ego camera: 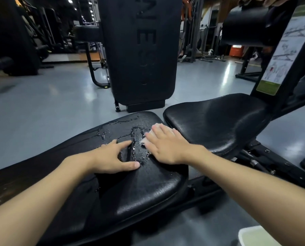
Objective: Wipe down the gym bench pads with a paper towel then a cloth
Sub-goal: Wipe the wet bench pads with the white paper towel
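A long black bench pad runs from lower left toward the centre, wet with droplets and streaks of liquid near its far end. My right hand lies flat on that wet end, pressing a white paper towel that shows only past my fingers. My left hand rests on the pad beside it, fingers spread, holding nothing. A second black seat pad sits just to the right, separated by a narrow gap.
A tall black upright pad stands on the grey floor beyond the bench. The black frame with an exercise chart rises at right. A pale container corner shows at bottom right. Other gym machines stand in the background.
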`<state>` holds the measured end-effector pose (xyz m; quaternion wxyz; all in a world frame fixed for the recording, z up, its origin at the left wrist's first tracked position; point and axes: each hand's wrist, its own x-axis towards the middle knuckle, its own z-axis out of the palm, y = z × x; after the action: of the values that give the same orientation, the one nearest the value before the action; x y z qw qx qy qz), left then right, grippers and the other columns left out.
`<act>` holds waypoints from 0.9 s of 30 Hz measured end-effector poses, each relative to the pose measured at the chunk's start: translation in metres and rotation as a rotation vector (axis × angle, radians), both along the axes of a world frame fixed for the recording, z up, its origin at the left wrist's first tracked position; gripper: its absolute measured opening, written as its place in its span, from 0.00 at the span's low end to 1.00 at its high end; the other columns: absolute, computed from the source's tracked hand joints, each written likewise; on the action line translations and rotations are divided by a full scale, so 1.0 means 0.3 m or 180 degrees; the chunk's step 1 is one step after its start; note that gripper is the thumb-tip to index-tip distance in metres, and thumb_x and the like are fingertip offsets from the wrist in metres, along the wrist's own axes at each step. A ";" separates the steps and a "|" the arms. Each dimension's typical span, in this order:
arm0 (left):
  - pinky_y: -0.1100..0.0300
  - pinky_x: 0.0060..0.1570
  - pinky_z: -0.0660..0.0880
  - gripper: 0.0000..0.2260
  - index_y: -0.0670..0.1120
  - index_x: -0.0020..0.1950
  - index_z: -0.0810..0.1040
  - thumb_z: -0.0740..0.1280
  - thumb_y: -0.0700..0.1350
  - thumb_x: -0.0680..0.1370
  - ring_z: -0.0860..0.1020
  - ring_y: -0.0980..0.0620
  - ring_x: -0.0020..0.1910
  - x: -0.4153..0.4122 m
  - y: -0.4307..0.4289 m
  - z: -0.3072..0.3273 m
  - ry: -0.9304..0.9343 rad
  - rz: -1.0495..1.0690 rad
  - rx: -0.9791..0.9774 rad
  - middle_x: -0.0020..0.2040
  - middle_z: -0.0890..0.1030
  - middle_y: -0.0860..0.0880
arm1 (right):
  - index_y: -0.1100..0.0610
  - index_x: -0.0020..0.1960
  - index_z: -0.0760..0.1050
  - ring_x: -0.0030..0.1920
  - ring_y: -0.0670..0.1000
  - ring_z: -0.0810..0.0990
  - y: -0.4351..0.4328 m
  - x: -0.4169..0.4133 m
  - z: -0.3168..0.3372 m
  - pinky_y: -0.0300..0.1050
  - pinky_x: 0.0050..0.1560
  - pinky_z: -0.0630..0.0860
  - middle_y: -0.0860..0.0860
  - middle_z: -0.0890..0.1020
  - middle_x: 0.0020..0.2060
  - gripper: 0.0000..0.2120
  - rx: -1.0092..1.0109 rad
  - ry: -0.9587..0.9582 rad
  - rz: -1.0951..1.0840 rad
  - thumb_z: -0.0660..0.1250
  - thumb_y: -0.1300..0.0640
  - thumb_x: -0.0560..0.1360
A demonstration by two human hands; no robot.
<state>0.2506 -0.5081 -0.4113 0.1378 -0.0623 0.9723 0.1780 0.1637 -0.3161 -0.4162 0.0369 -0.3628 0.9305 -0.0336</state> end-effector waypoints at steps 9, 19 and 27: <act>0.49 0.77 0.46 0.45 0.57 0.80 0.47 0.64 0.71 0.70 0.43 0.47 0.79 -0.029 -0.010 -0.039 0.0063 -0.0176 -0.0148 0.79 0.53 0.40 | 0.51 0.77 0.58 0.79 0.56 0.47 -0.312 -0.460 -0.035 0.62 0.76 0.49 0.56 0.54 0.80 0.50 0.0239 -0.0126 -0.0170 0.31 0.30 0.62; 0.47 0.77 0.47 0.49 0.60 0.79 0.49 0.63 0.75 0.63 0.43 0.46 0.79 -0.024 -0.030 -0.049 0.0095 -0.0081 -0.0010 0.80 0.53 0.40 | 0.49 0.63 0.68 0.73 0.52 0.55 -0.113 -0.200 -0.017 0.58 0.72 0.56 0.51 0.67 0.65 0.36 -0.0040 0.0114 0.0244 0.34 0.33 0.70; 0.45 0.77 0.49 0.59 0.64 0.78 0.48 0.56 0.85 0.51 0.45 0.42 0.79 0.005 -0.020 -0.049 0.0109 0.0089 0.0006 0.80 0.51 0.40 | 0.49 0.76 0.56 0.79 0.48 0.41 0.200 0.198 -0.034 0.58 0.77 0.48 0.48 0.52 0.79 0.43 -0.0185 0.0292 0.0534 0.27 0.28 0.72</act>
<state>0.2521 -0.5140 -0.4261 0.1187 -0.0728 0.9734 0.1819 0.2229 -0.2562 -0.4265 -0.0136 -0.4416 0.8962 -0.0407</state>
